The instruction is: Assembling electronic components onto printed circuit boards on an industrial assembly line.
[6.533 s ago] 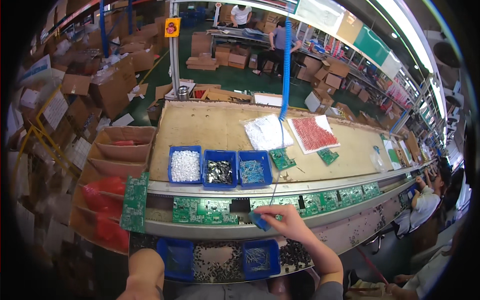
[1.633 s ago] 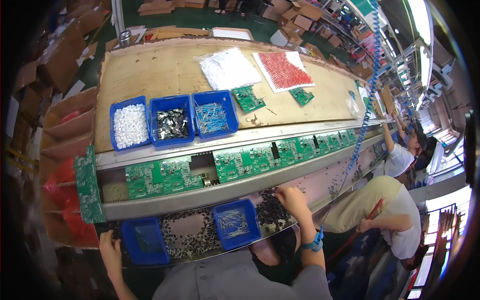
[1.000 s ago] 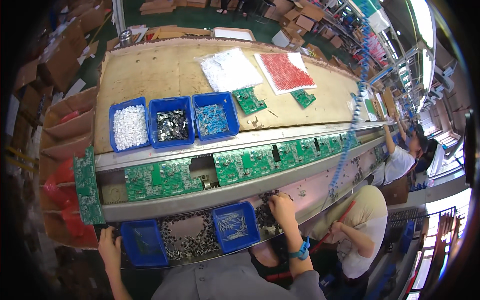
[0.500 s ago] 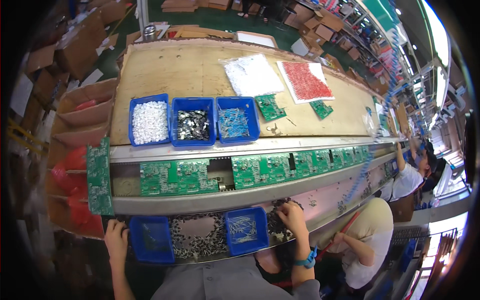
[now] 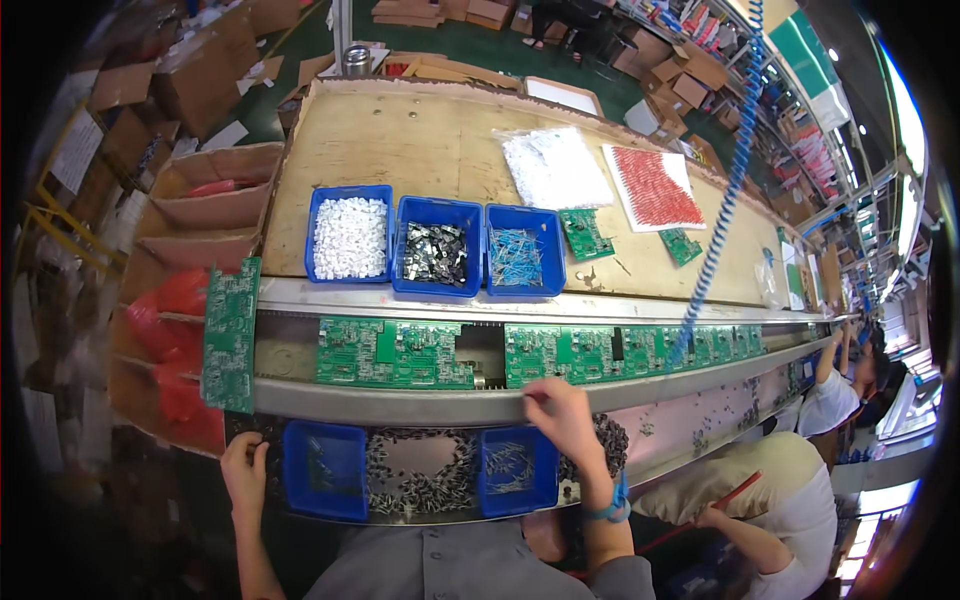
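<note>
My right hand (image 5: pixel 564 418) is raised over the front metal rail (image 5: pixel 420 404), its fingertips pinched together. Whatever lies between them is too small to make out. Beneath and beside that hand are a blue bin of pale wire-leaded parts (image 5: pixel 512 468) and a pile of small dark components (image 5: pixel 610 440). My left hand (image 5: pixel 245 468) is curled at the tray's left end, thumb and forefinger close together, next to a nearly bare blue bin (image 5: pixel 325 470). Green circuit boards (image 5: pixel 390 352) lie in a row along the track; another board (image 5: pixel 231 335) rests crosswise at its left end.
Behind the track stand blue bins with white parts (image 5: pixel 350 238), black-and-silver parts (image 5: pixel 435 253) and blue leaded parts (image 5: pixel 517 258). Loose leaded components (image 5: pixel 420 490) lie between the front bins. A coiled blue cable (image 5: pixel 722 210) hangs at right. A seated person (image 5: pixel 760 500) is close on my right.
My right hand has lifted out of the dark component pile and moved forward to the rail. My left hand stays by the tray's left end. The whole view has shifted, placing the bench further right.
</note>
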The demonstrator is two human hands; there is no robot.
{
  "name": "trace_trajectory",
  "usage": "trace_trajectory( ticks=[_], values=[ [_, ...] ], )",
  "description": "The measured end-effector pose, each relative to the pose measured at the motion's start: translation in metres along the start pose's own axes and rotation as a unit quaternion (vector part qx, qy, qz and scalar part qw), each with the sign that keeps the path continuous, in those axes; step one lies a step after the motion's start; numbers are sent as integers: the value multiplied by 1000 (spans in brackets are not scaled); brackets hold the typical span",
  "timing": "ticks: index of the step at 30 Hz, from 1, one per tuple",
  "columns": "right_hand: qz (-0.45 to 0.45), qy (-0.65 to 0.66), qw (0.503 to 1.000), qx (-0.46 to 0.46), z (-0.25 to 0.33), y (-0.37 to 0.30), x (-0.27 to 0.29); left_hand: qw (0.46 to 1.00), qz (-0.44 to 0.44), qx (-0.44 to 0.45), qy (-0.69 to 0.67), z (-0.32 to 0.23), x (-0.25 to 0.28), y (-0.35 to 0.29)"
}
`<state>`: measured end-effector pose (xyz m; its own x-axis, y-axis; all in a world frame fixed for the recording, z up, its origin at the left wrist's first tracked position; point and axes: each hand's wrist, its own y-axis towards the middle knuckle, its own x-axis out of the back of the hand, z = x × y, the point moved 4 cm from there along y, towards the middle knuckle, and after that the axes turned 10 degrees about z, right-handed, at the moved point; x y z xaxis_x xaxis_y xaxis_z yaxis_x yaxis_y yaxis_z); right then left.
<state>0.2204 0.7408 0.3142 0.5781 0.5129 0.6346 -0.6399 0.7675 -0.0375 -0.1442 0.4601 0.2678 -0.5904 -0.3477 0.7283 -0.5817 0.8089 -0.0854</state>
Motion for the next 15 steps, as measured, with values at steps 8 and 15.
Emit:
trace_trajectory(
  ticks=[8,15],
  values=[
    [80,1,989,127,14,58,-53,996,-45,31,-68,0,3,-6],
    [87,2,990,109,7,61,-58,994,-51,3,-96,-14,7,-4]
  ],
)
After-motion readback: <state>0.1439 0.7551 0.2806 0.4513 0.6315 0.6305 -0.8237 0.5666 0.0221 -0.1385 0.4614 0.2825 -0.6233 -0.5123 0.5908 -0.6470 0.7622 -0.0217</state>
